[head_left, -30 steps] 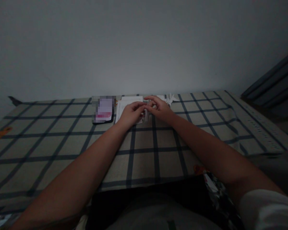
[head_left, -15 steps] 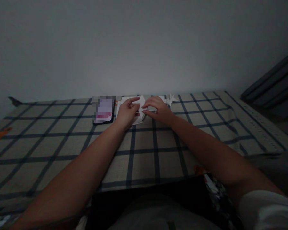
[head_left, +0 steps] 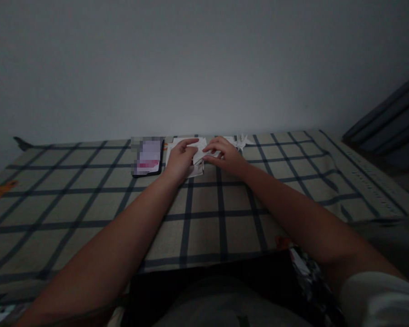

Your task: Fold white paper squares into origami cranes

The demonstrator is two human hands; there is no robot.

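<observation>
A piece of folded white paper (head_left: pixel 199 153) is between my two hands, above other white sheets on the cloth. My left hand (head_left: pixel 182 158) grips its left side, thumb and fingers bent round the edge. On the right side my right hand (head_left: pixel 222 153) pinches the paper between thumb and fingers. Under and in front of the left fingers lies a flat white paper piece (head_left: pixel 196 170). A folded white paper shape with pointed petals, like an origami flower (head_left: pixel 243 142), rests just beyond the right hand. The paper's exact folds are partly hidden by the fingers.
A phone (head_left: pixel 148 156) with a lit, partly blurred screen lies left of my left hand. The checked tablecloth (head_left: pixel 122 209) covers the table, which meets a plain wall (head_left: pixel 204 68) behind. A dark curtain (head_left: pixel 391 118) hangs at the far right.
The folded paper between my hands has turned and flattened; its upright point no longer shows, and a broader white face is visible. Both hands stay almost in place.
</observation>
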